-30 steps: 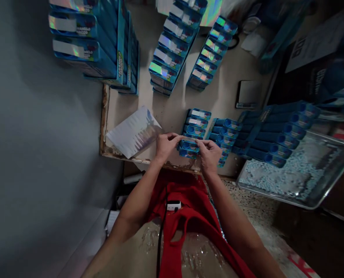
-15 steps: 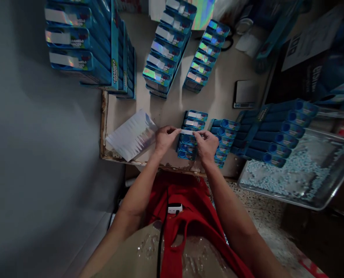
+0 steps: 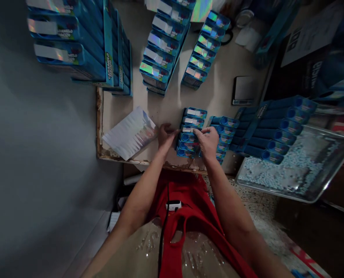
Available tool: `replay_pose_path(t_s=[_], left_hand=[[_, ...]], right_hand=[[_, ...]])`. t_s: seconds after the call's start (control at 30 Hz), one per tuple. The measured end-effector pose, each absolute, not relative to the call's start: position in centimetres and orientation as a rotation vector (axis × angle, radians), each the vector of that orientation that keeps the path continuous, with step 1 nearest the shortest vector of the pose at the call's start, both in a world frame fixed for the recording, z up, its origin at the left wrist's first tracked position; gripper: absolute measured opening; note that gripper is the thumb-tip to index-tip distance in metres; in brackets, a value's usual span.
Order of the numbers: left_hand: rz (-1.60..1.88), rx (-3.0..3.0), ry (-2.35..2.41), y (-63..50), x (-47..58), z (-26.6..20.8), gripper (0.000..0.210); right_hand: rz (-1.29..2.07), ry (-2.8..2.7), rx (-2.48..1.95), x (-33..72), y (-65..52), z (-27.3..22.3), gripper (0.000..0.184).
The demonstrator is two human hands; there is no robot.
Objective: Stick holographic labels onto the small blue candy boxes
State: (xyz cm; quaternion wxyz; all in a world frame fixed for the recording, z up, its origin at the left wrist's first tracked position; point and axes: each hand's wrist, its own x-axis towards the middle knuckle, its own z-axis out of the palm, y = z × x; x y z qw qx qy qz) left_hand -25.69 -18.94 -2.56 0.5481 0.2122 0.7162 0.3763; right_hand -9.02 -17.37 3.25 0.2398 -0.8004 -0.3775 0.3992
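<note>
A short row of blue boxes point(image 3: 186, 146) lies near the table's front edge, the upper ones bearing white stickers across their ends. On the third box from the top is a white sticker point(image 3: 188, 129). My right hand point(image 3: 209, 141) has its thumb and index finger closed at this sticker's right end. At the row's left side is my left hand point(image 3: 166, 136), fingers apart and thumb tip close to the box, holding nothing I can see. Left of that hand lies a sheet of sticker strips point(image 3: 129, 133) with a fringed lower edge.
Tall stacks of blue boxes point(image 3: 93, 50) and two stickered rows point(image 3: 160, 48) stand farther back. More boxes point(image 3: 225, 131) adjoin on the right, beside a bundled stack point(image 3: 267, 131). A small scale point(image 3: 244, 88) and a metal tray point(image 3: 322, 195) of pale pieces are at right.
The white strip, held stretched between both hands before, now lies against the third box. My left hand has let go of its end; the right fingers remain on the other end.
</note>
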Motion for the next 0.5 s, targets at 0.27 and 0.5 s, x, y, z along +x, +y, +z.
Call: replay_pose_path(t_s=[0.27, 0.5], left_hand=[[0.922, 0.545, 1.517, -23.4, -27.1, 3.0, 0.056], [0.919, 0.418, 1.316, -23.5, -25.6, 4.2, 0.054]], right_hand=[[1.200, -0.819, -2.028, -10.9, -17.9, 6.8, 0.062], [1.348, -0.674, -1.885, -11.2, -19.0, 8.2, 0.055]])
